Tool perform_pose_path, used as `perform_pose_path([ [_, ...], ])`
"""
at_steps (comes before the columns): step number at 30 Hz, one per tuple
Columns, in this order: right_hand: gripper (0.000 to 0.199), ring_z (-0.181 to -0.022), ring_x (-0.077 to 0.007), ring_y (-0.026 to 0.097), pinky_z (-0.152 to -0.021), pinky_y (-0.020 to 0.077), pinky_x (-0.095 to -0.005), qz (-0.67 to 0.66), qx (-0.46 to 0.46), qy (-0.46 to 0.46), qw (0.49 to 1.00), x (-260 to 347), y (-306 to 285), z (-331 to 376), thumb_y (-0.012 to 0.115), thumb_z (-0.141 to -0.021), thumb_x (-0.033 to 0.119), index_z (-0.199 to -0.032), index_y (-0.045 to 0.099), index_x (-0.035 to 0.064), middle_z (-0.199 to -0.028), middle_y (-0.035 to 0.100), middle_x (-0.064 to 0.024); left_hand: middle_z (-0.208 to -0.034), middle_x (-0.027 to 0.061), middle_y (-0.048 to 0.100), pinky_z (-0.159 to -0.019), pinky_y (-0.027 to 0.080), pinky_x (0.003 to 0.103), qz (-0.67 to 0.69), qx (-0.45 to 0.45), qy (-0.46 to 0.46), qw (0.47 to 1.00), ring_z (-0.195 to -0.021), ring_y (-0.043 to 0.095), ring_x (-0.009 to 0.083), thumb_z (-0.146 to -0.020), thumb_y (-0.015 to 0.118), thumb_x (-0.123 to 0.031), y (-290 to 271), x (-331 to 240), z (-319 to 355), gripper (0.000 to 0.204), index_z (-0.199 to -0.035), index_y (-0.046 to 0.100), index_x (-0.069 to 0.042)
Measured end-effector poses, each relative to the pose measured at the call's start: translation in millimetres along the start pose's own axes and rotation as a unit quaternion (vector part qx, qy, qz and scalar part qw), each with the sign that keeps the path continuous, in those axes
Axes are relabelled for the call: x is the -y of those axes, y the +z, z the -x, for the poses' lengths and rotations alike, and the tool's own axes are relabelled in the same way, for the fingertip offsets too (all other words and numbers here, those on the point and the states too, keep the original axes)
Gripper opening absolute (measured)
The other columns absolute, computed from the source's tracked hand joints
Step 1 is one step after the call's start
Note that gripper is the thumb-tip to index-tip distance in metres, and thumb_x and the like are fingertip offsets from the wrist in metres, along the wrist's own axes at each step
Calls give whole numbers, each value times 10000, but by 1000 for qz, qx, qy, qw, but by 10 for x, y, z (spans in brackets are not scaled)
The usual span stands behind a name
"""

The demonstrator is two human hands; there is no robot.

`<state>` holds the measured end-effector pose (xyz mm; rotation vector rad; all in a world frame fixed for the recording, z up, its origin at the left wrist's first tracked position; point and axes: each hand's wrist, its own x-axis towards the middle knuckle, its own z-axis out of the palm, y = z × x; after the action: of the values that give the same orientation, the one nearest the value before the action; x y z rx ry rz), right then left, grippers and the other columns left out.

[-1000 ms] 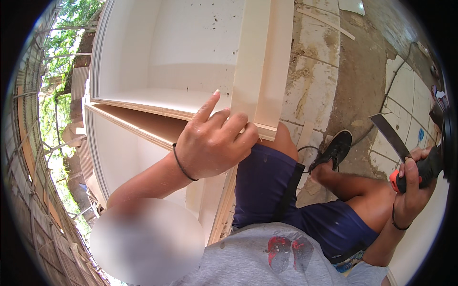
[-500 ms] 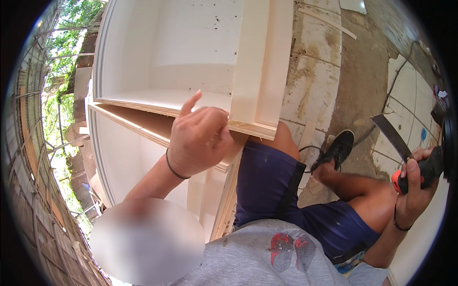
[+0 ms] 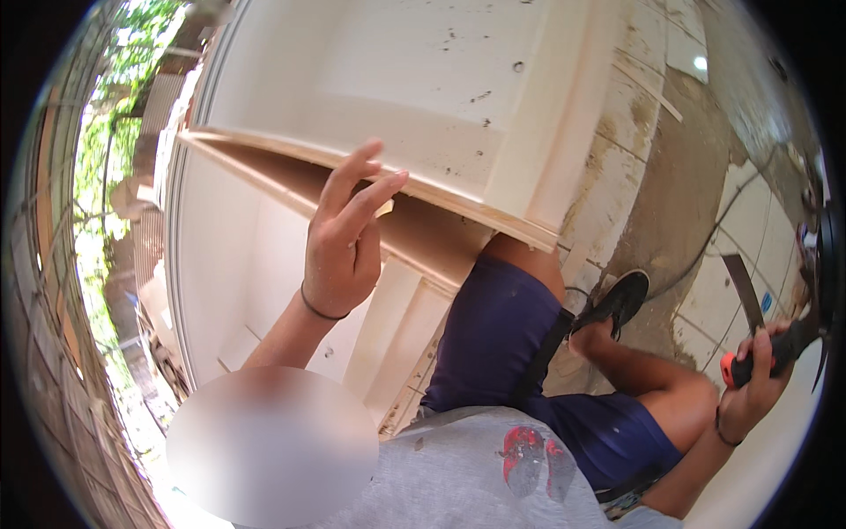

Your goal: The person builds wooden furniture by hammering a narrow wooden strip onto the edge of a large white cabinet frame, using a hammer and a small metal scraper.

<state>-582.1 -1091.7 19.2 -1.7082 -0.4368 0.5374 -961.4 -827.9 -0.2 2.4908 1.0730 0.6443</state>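
- Head view: your grey cloth shirt (image 3: 458, 458) bears a red-and-dark print; no brand or wording is readable.
- Your right hand (image 3: 749, 397) grips a black-and-red tool (image 3: 784, 351) and a dark, flat, narrow strip (image 3: 746, 291); best keep both clear of your knee (image 3: 696, 397).
- Your left hand's (image 3: 344, 256) fingers spread loosely near the white, plywood-edged cabinet (image 3: 379, 70); whether they pinch anything, I cannot tell.

The grey shirt (image 3: 432, 467), lower centre of the frame, bears a red-and-dark printed motif (image 3: 527, 460). The navy shorts (image 3: 493, 344) have a black side panel (image 3: 548, 363). The shoe (image 3: 625, 300), right of centre, is black. The left wristband (image 3: 321, 306) and right wristband (image 3: 724, 432) are thin and dark.
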Motion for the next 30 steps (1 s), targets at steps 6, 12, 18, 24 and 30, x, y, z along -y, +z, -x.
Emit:
perform_pose_path([
  [6,275,-694,-112,476,-629,401,-232,41,-60,-59,996,57,-148,212,609,-920,45,-1173,515,-3,-946,537,-52,-1135,180,643,-918,485,370,121,-32,-47,991,-1069,608,323,-908,555,0,25,144,180,267,-1167,616,22],
  [12,309,-668,-112,489,-536,413,-244,32,-67,-51,996,251,102,379,605,-922,55,-1208,498,12,-947,542,-50,-1033,87,683,-1105,304,459,8,52,-1,999,-1048,636,238,-939,533,-52,151,366,491,277,-1199,626,-47],
  [18,358,-703,-83,515,-604,439,-221,41,47,-31,998,138,866,659,639,-869,7,-1181,466,-22,-932,576,-63,-827,39,697,-1055,356,413,107,88,-26,990,-816,663,187,-943,517,-60,93,360,466,305,-1240,587,-46],
  [24,183,-822,-125,588,-771,482,-274,93,184,-167,964,-159,1590,921,666,-846,-32,-1000,573,1,-877,617,-43,-982,49,707,-1128,293,452,179,40,-75,980,-940,669,211,-887,600,-25,53,314,572,329,-1213,621,-67],
  [30,232,-807,-142,626,-763,499,-268,75,259,-227,936,-619,2090,1029,694,-854,-3,-1032,547,14,-878,664,-61,-1129,47,675,-1159,250,474,150,4,-33,988,-1208,569,241,-803,717,-50,27,175,678,400,-1191,671,-138],
])
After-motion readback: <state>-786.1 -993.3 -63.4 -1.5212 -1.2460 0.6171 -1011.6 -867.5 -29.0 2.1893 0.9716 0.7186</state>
